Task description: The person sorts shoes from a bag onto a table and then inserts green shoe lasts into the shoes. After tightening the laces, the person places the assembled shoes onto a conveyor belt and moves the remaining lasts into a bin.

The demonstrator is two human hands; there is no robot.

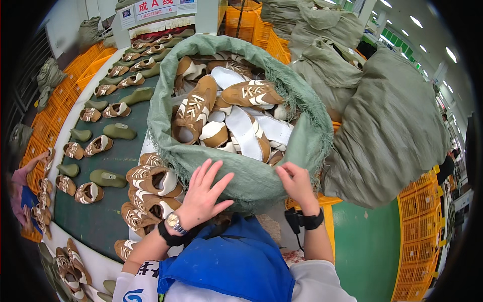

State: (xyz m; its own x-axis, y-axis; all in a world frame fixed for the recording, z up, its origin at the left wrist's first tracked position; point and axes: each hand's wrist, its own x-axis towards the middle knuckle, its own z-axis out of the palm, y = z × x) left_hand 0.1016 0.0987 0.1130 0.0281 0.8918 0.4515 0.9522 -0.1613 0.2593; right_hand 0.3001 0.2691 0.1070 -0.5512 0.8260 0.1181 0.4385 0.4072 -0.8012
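Note:
A large green woven sack [216, 156] stands in front of me with its mouth wide and its frayed rim folded outward. Brown-and-white shoe uppers [196, 108] and white-lined pieces [243, 132] lie heaped inside it. My left hand [201, 196] is over the sack's near left side, fingers spread, holding nothing; whether it touches the cloth I cannot tell. At the near right, my right hand [296, 182] pinches the sack's edge between thumb and fingers. A stack of similar brown shoe uppers [151, 189] sits just left of my left hand.
A dark green conveyor [75, 211] on the left carries rows of shoe uppers and green shoe lasts [108, 177]. Full grey-green sacks [387, 126] bulge at the right. Orange crates [417, 226] line the right side, and another person's arm [37, 161] shows at far left.

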